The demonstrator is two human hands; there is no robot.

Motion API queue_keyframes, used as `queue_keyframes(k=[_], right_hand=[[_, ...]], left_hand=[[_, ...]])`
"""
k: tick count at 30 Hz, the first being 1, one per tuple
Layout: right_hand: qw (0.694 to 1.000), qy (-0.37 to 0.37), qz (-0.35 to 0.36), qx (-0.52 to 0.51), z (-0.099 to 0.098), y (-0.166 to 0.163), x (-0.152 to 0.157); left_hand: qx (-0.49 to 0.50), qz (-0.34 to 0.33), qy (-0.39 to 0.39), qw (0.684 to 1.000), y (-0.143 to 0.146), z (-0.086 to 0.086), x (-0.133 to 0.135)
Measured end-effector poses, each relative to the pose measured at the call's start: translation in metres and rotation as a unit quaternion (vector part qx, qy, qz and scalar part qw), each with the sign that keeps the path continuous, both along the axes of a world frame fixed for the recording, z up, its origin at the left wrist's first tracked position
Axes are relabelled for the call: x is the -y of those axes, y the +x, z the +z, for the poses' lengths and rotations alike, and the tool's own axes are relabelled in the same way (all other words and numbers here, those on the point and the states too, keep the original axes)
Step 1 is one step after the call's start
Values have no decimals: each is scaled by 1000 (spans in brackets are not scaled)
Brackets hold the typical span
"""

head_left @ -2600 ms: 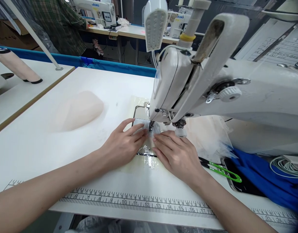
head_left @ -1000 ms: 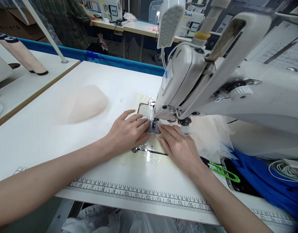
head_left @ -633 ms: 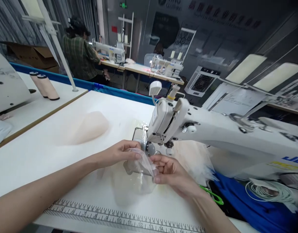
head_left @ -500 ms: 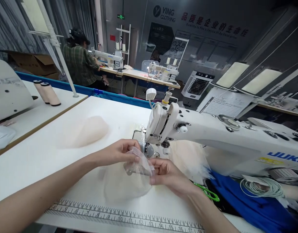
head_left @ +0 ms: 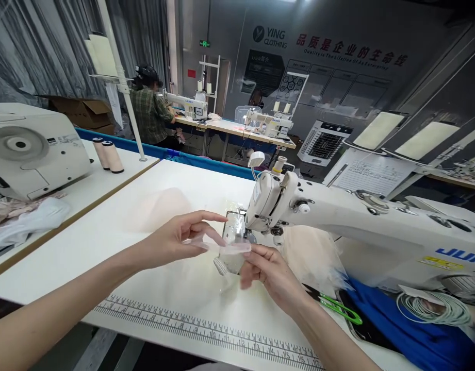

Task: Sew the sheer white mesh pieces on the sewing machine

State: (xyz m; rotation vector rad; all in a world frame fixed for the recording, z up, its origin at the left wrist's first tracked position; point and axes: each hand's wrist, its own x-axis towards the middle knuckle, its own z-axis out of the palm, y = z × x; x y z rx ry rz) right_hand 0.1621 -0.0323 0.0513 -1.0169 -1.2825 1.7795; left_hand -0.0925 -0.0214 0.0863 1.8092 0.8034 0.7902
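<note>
Both my hands hold a small piece of sheer, see-through fabric (head_left: 231, 252) stretched between them above the white table (head_left: 117, 242), just in front of the needle of the white sewing machine (head_left: 338, 216). My left hand (head_left: 179, 239) pinches its left edge with thumb and fingers, the forefinger stretched out. My right hand (head_left: 266, 270) pinches its right end between thumb and fingertips. The fabric hangs slightly below my right fingers.
A pale fabric pile (head_left: 163, 206) lies on the table to the left. Green thread snips (head_left: 340, 307), a dark phone and blue cloth (head_left: 407, 330) lie at the right. Another machine (head_left: 32, 149) and thread cones (head_left: 108, 154) stand on the left table. A person sews at the back (head_left: 148, 111).
My hands lifted the sheer piece away from under the presser foot and now hold it stretched in the air. My head has risen, so more of the room shows.
</note>
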Motion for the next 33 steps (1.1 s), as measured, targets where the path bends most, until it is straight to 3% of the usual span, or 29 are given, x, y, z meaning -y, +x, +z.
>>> queue_keyframes(k=[3,5,9,13,16,18,19,22,24,26,30,33], right_hand=[[997,-34,-8,-65,1,-16,-3],[995,-39,5,-88,3,-25,-6],[998,-12,20,-54,10,-39,-9],[998,-9,41,-38,17,-48,-7],[998,-7,50,-39,20,-51,-6],[998,-5,57,-37,22,-53,-7],[997,-5,61,-38,23,-54,-7],[997,-10,61,-43,27,-58,-9],[998,-15,50,-44,28,-60,-12],[998,-25,36,-42,29,-61,-15],[997,-53,23,-50,26,-61,-24],[995,-73,25,-58,22,-64,-31]], left_hand=[[-74,1,107,991,-6,-3,22],[-171,-54,172,969,-5,-4,41],[-278,-152,201,927,-3,-3,78],[-245,-129,143,950,-19,1,83],[-174,17,110,978,-35,3,57],[-98,134,105,981,-39,1,31],[-60,140,86,985,-37,-1,17],[-7,31,-82,996,-25,-10,-19],[17,-61,-191,980,-17,-16,-32],[32,-108,-247,962,-14,-20,-38],[-2,-81,-293,953,-30,-24,-34],[28,-73,-337,938,-52,-27,-28]])
